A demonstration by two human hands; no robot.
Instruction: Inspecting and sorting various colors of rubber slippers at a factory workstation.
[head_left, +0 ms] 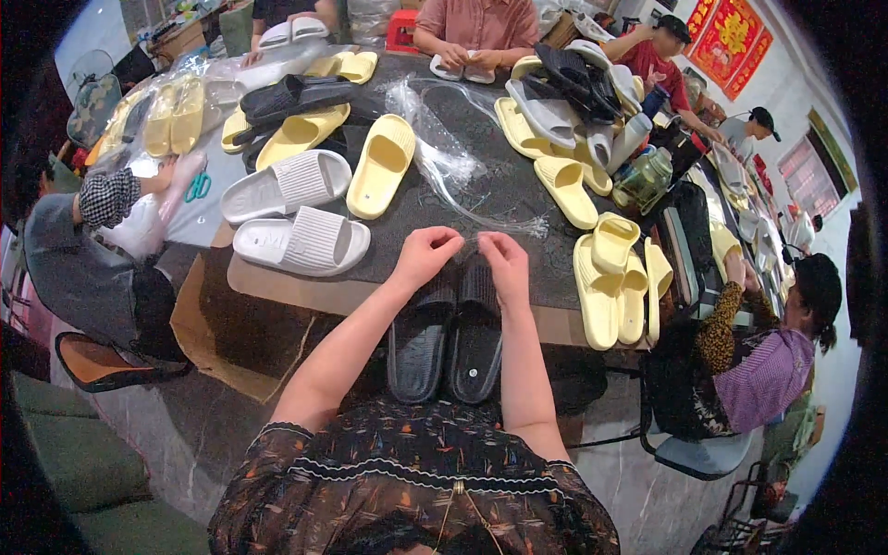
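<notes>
Both left hand point(429, 259) and right hand point(505, 266) pinch fingertips closed, contents unclear, above black ribbed-strap slippers point(418, 361); thin clear plastic strands point(504, 220) lie beyond.

wall point(797, 97): white | poster point(731, 44): red-gold | window point(814, 176): 1, barred | floor point(180, 467): grey, veined | stool point(400, 33): 1, red

- Decent lane on the worktop point(555, 268) between the right hand point(507, 268) and yellow slippers point(597, 296) at the near right corner
- White slippers point(314, 242) clog the near left corner
- Clear plastic strands point(446, 157) sprawl mid-worktop
- Black slippers point(418, 356) poke past the near edge
</notes>
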